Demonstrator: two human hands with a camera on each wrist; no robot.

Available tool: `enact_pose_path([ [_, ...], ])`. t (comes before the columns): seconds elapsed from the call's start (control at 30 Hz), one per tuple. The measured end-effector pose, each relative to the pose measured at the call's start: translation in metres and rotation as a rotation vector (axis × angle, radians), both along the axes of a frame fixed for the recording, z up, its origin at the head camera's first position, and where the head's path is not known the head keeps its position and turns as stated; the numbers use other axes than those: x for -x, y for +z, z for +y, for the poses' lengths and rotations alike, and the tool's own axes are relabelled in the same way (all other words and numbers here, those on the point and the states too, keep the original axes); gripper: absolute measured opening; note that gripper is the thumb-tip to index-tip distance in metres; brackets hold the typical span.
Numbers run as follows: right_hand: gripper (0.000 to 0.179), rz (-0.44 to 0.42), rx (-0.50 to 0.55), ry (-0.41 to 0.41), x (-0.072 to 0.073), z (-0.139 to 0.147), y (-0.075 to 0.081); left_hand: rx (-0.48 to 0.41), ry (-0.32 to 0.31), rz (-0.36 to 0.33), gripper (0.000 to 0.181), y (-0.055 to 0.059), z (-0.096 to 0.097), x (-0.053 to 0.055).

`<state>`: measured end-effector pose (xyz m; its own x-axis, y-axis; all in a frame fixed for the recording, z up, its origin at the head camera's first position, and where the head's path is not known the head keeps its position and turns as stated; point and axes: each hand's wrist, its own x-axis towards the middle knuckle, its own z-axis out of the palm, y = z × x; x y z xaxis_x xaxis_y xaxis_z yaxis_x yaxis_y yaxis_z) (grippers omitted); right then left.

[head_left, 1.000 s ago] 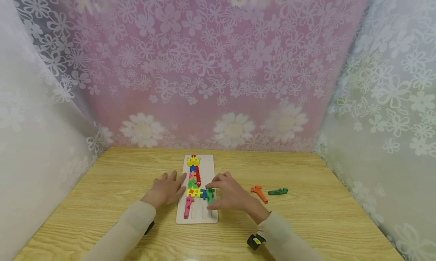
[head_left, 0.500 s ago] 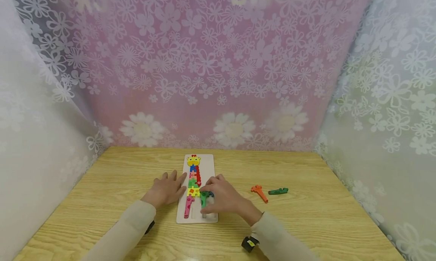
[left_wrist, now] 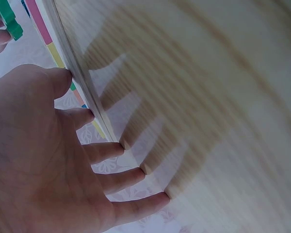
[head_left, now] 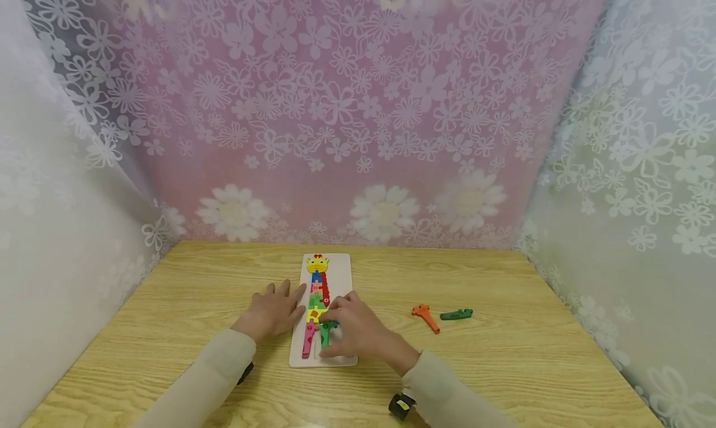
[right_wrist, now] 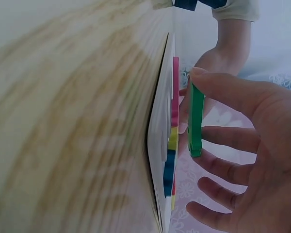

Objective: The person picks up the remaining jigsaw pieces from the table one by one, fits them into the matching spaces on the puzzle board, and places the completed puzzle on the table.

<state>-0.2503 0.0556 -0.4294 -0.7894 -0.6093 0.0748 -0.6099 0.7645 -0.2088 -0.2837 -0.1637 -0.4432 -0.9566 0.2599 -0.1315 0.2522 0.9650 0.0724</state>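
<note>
A white puzzle board (head_left: 339, 273) lies on the table, bearing a giraffe made of coloured jigsaw pieces with a yellow head (head_left: 317, 264) at its far end. My right hand (head_left: 358, 328) pinches a green puzzle piece (right_wrist: 196, 116) between thumb and fingers. In the right wrist view this piece is raised off the board, near the pink leg piece (head_left: 308, 340). My left hand (head_left: 274, 311) lies with spread fingers at the board's left edge; thumb and forefinger touch that edge in the left wrist view. The right hand partly hides the blue piece (right_wrist: 169, 172).
To the right of the board lie an orange puzzle piece (head_left: 427, 318) and a dark green puzzle piece (head_left: 456, 314) on the wooden table (head_left: 503, 366). A pink flowered curtain (head_left: 358, 117) hangs behind the table, with pale flowered cloth (head_left: 643, 167) at the sides.
My right hand has moved left across the board with the green puzzle piece, from over the blue piece towards the pink leg. The left hand has stayed where it was.
</note>
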Motion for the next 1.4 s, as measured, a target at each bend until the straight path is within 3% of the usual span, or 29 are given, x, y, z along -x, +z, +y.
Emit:
enact_pose_path([
  [1.4, 0.063, 0.004, -0.030, -0.053, 0.000, -0.019, -0.008, -0.024, -0.009, -0.001, 0.060, 0.000, -0.001, 0.000],
])
